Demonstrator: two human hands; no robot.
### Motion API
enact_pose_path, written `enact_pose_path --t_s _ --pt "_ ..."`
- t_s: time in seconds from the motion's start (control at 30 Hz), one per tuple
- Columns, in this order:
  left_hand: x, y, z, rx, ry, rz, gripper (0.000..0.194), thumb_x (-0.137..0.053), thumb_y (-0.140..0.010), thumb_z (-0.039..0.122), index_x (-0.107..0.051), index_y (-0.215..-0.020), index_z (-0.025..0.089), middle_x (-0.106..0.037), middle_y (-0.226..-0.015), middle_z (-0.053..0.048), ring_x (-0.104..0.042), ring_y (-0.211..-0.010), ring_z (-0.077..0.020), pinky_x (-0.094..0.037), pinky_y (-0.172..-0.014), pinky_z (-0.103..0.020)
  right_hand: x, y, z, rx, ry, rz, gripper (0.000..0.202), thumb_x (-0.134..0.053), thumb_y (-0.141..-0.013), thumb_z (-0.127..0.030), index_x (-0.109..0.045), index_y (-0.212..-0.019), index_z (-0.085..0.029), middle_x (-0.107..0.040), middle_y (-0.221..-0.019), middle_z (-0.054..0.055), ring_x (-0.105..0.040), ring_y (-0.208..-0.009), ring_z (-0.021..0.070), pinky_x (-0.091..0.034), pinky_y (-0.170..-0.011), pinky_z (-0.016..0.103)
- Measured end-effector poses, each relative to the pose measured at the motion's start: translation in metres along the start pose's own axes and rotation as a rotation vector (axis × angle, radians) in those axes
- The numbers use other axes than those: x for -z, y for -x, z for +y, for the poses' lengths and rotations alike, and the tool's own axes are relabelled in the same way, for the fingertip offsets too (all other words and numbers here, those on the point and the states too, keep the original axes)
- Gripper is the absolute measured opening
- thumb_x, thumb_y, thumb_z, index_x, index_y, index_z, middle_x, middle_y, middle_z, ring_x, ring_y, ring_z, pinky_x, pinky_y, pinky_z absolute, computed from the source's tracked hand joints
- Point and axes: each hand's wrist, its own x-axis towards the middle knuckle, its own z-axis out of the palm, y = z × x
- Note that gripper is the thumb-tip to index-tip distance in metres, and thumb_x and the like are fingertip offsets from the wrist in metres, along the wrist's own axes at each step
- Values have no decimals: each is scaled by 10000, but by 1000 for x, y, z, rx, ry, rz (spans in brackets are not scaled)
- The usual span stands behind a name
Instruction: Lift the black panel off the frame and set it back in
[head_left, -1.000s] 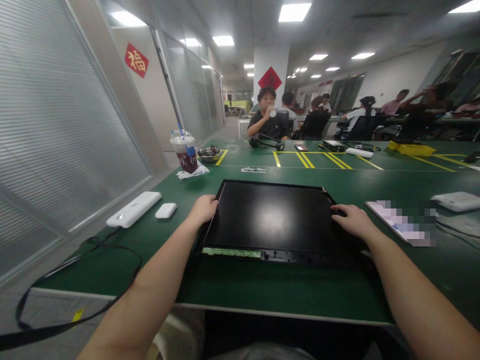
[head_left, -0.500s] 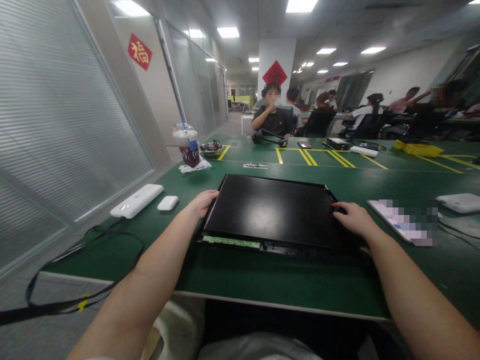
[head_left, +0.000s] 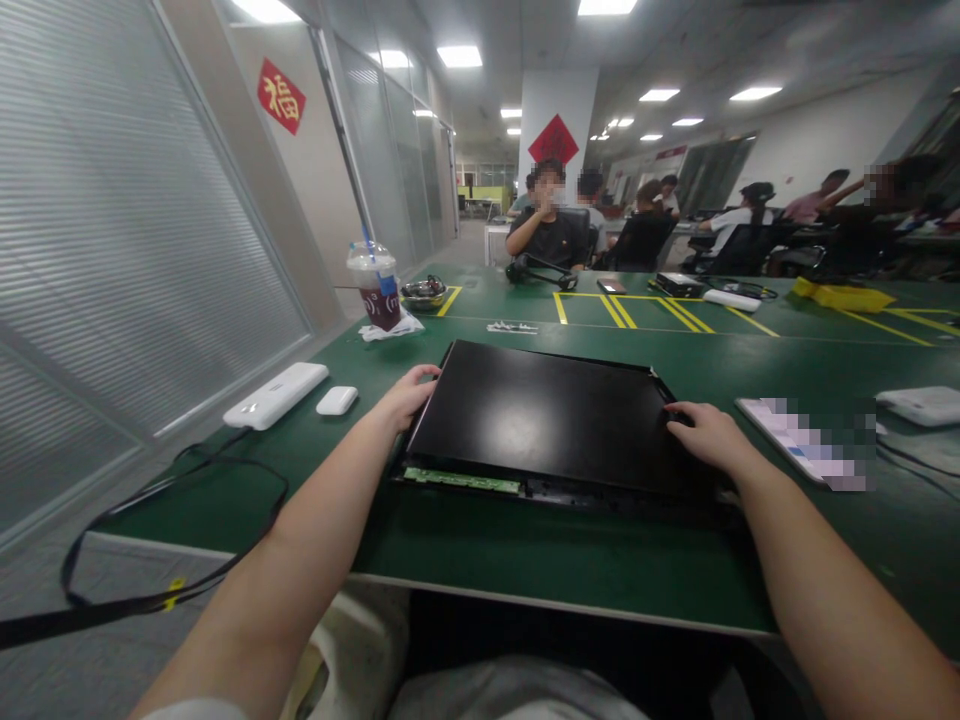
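One black display panel [head_left: 525,415] lies over a dark frame [head_left: 577,496] on the green table [head_left: 570,570], near its front edge; a green circuit board [head_left: 461,481] shows along the frame's front left. The left hand [head_left: 409,397] grips the panel's left edge with bent fingers; that edge seems slightly raised, though the dark parts blend. The right hand [head_left: 705,435] touches the right side, fingers bent; whether they grip, I cannot tell. A white earbud case [head_left: 337,400] lies left of the left hand, a phone [head_left: 799,440] beside the right.
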Motion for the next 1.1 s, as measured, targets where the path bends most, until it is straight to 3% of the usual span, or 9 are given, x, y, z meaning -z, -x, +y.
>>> enact_pose_path --t_s 0.17,0.33,0.53,0.7,0.77,0.87,1.1 --pt "-4 5 1 -20 43 8 383 -783 -771 240 -657 -1121 149 -685 -608 5 -609 -453 -122 -487 -468 -217 0 1 -1 4 3 8 444 -512 -845 -295 -713 -1219 -165 -697 -1210 145 -627 -1156 325 -473 -999 430" --pt "-1 0 -1 -70 95 25 352 -863 -645 216 -739 -966 140 -708 -624 -24 -631 -477 -138 -505 -484 -237 2 1 -2 12 -15 -2 446 -515 -836 -280 -719 -1208 -145 -700 -1205 155 -632 -1149 339 -485 -987 452" --pt "1 -5 0 -80 116 49 254 -738 -607 63 -754 -847 143 -693 -592 -19 -599 -457 -132 -477 -472 -238 1 -2 1 19 -19 -9 449 -514 -833 -288 -720 -1205 -142 -698 -1200 167 -633 -1143 357 -491 -977 478" --pt "-2 -6 7 -9 267 73 76 -698 -649 179 -693 -716 144 -673 -596 -33 -619 -521 -150 -490 -505 -250 0 -2 2 0 -28 -3 437 -527 -830 -302 -726 -1193 -163 -701 -1183 161 -632 -1144 358 -497 -968 490" --pt "-5 -2 7 0 277 59 92 -714 -660 223 -662 -687 151 -662 -586 -30 -616 -522 -155 -490 -506 -257 -1 -2 2 -3 -33 -2 438 -531 -829 -307 -724 -1196 -166 -699 -1185 161 -631 -1147 355 -498 -967 488" --pt "-10 6 6 -31 183 -3 229 -797 -568 156 -664 -754 166 -696 -637 -26 -648 -557 -185 -525 -556 -299 -2 -3 4 -1 -28 -2 440 -530 -832 -312 -721 -1201 -167 -694 -1195 157 -623 -1162 348 -488 -983 480" --pt "-15 15 7 -94 125 27 348 -855 -526 123 -635 -791 175 -710 -687 -12 -656 -563 -167 -540 -595 -299 -7 -6 8 -2 -56 20 421 -538 -819 -320 -734 -1166 -185 -705 -1161 146 -632 -1142 346 -493 -974 488"
